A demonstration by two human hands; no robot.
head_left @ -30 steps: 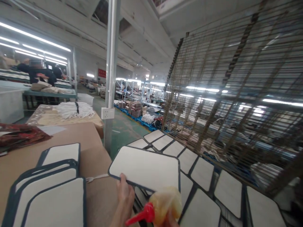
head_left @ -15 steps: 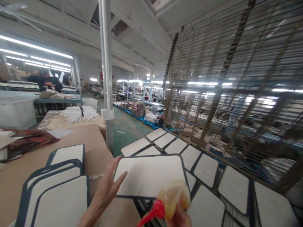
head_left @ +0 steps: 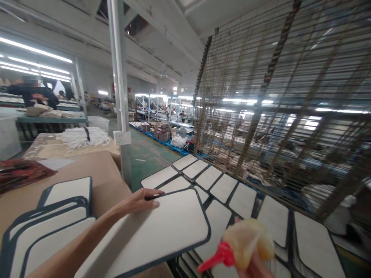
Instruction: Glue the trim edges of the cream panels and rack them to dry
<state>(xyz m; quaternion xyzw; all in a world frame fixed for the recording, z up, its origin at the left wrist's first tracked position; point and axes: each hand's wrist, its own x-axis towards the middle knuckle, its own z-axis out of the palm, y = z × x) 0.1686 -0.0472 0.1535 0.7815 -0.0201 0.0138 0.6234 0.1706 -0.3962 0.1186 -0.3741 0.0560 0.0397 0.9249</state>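
Observation:
My left hand (head_left: 143,200) is closed on the far edge of a white panel (head_left: 171,227) with a dark border and rounded corners, thumb on its upper face. The panel is tilted, its near part running out of view below my forearm. In my right hand (head_left: 255,267) is a yellowish squeeze bottle (head_left: 246,241) with a red nozzle (head_left: 222,255) pointing down to the left. The bottle is just right of the panel, apart from it. Most of my right hand is hidden behind the bottle.
A stack of similar panels (head_left: 58,231) lies on the brown table (head_left: 107,181) at left. More panels (head_left: 243,200) lie in rows on the right, beside a tall wire rack (head_left: 246,96). A metal post (head_left: 118,77) rises behind the table. A person (head_left: 34,94) stands far left.
My left hand has moved from the panel's left end to its far edge, and the panel has turned and come nearer. The bottle has moved right, away from the panel. The view has shifted right.

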